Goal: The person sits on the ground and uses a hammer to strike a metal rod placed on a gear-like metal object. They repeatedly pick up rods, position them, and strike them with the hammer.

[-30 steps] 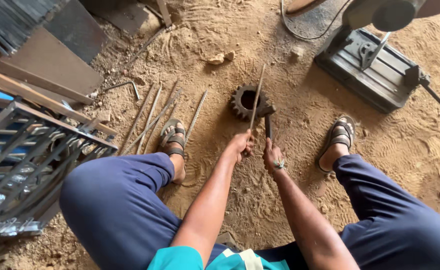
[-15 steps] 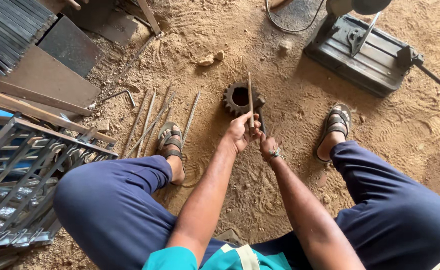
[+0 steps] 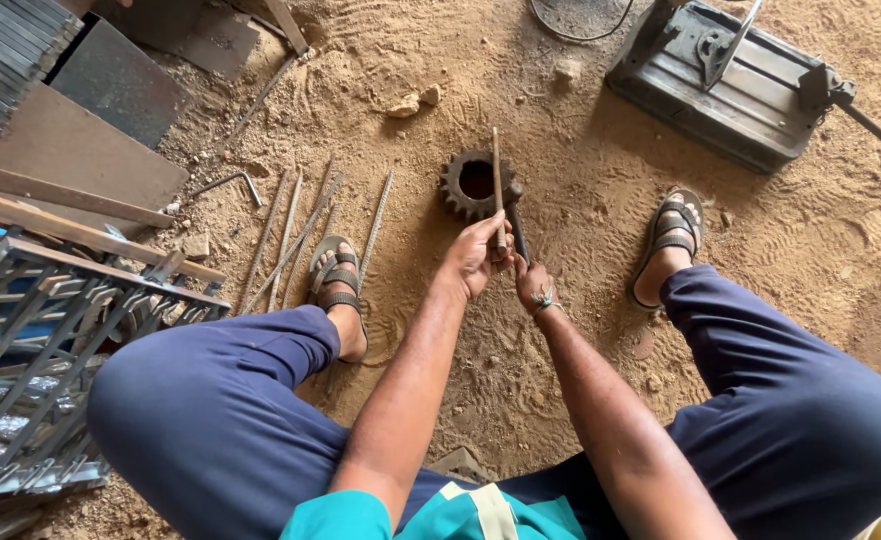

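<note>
I sit low over a sandy floor with both arms stretched out between my knees. My left hand is closed around a thin metal rod that stands almost upright, its lower part hidden in the fist. My right hand grips the handle of a dark hammer, whose head lies against the rim of a rusty toothed gear. The gear lies flat on the ground just beyond both hands, its round centre hole facing up.
Several thin metal rods lie on the sand by my left sandalled foot. A metal grille frame and stacked sheet metal fill the left side. A dark heavy machine base sits far right.
Both hands have moved closer to the gear. The rod has gone from leaning to nearly upright, and the hammer head now rests beside the gear.
</note>
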